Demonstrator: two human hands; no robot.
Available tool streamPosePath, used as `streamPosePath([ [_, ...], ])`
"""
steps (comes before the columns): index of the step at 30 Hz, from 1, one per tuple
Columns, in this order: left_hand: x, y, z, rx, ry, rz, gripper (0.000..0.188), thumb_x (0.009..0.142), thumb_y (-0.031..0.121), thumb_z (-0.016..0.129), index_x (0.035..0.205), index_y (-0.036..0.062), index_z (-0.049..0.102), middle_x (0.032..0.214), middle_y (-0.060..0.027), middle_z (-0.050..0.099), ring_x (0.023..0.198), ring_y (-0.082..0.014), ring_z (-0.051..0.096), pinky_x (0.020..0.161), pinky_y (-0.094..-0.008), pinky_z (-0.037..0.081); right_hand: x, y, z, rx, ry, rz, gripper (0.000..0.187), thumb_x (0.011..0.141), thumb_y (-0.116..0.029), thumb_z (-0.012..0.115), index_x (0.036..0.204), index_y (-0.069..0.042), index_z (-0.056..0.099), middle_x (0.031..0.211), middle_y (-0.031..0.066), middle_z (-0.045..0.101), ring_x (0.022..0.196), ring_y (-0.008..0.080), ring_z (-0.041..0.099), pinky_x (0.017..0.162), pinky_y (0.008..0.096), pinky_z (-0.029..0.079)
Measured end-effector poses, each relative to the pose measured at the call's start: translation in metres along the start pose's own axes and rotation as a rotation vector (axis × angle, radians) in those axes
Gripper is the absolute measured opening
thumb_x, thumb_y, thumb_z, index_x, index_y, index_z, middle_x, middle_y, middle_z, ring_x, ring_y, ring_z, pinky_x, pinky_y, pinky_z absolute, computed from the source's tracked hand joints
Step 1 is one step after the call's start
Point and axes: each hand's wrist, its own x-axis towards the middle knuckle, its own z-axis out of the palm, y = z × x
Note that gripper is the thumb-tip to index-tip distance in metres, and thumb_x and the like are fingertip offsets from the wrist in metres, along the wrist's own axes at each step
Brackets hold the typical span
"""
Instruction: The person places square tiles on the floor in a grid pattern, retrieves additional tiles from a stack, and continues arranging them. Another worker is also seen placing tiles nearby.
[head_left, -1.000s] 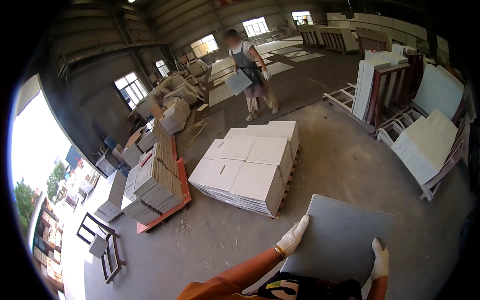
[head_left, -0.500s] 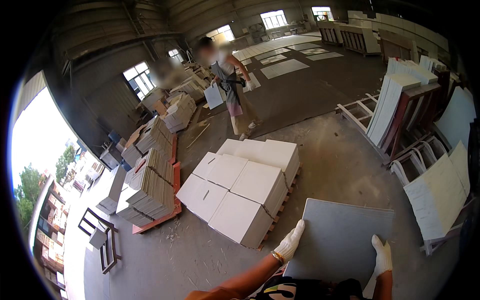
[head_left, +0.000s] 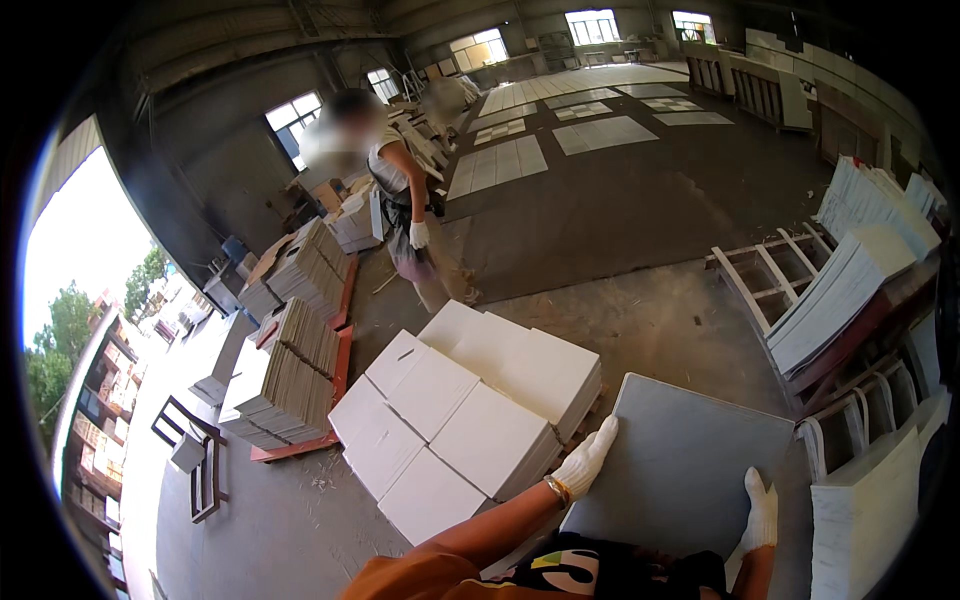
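Observation:
A grey square stone tile [head_left: 685, 465] is held in front of my body, one edge toward me. My left hand [head_left: 588, 458], in a white glove, closes round its left edge. On the opposite edge, my right hand [head_left: 761, 512], also gloved, grips with the thumb raised along the side. Fingers under the tile are hidden on both sides. Just left of the tile lies a pallet load of white slabs or boxes [head_left: 468, 415], bound with dark straps. My left forearm passes over the near corner of that load.
A co-worker [head_left: 398, 185] in white gloves stands beyond the pallet. Stacks of tiles [head_left: 290, 350] on red pallets and a metal frame [head_left: 205, 470] are at left. Slab racks [head_left: 770, 275] and leaning slabs [head_left: 880, 500] crowd the right. Tiles [head_left: 600, 135] lie across the far floor.
The pallet load now appears nearer and slightly left, with the tile still in both my hands. The co-worker has shifted left and turned. Right-hand racks look closer.

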Motion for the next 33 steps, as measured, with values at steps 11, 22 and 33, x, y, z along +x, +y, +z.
streamPosePath([
  [11, 0.266, 0.138, 0.05, -0.169, 0.031, -0.074, 0.092, 0.094, 0.069, 0.035, 0.143, -0.0096, 0.037, 0.145, -0.0219, 0.043, 0.135, -0.0274, 0.039, 0.113, -0.0329, 0.026, 0.323, -0.1, 0.03, -0.067, -0.024, -0.024, 0.067, 0.086, -0.031, 0.07, 0.136, 0.006, 0.045, 0.125, 0.0135, 0.056, 0.114, 0.0241, 0.054, 0.1, 0.0351, 0.042],
  [22, 0.482, 0.245, 0.032, -0.571, 0.265, -0.103, 0.077, 0.097, 0.061, 0.042, 0.137, -0.004, 0.047, 0.131, -0.012, 0.056, 0.116, -0.0193, 0.052, 0.101, -0.0313, 0.041, 0.629, -0.213, 0.14, -0.23, -0.278, 0.108, 0.068, 0.082, -0.035, 0.074, 0.13, 0.007, 0.05, 0.12, 0.016, 0.06, 0.105, 0.025, 0.059, 0.093, 0.0355, 0.048],
  [33, 0.772, 0.373, -0.032, -0.329, 0.163, -0.13, 0.092, 0.092, 0.069, 0.041, 0.146, -0.005, 0.034, 0.152, -0.0163, 0.036, 0.14, -0.0241, 0.033, 0.115, -0.0334, 0.023, 0.832, -0.314, 0.276, -0.078, -0.255, 0.046, 0.066, 0.087, -0.028, 0.07, 0.14, -0.002, 0.043, 0.128, 0.0107, 0.057, 0.116, 0.0222, 0.053, 0.098, 0.035, 0.044],
])
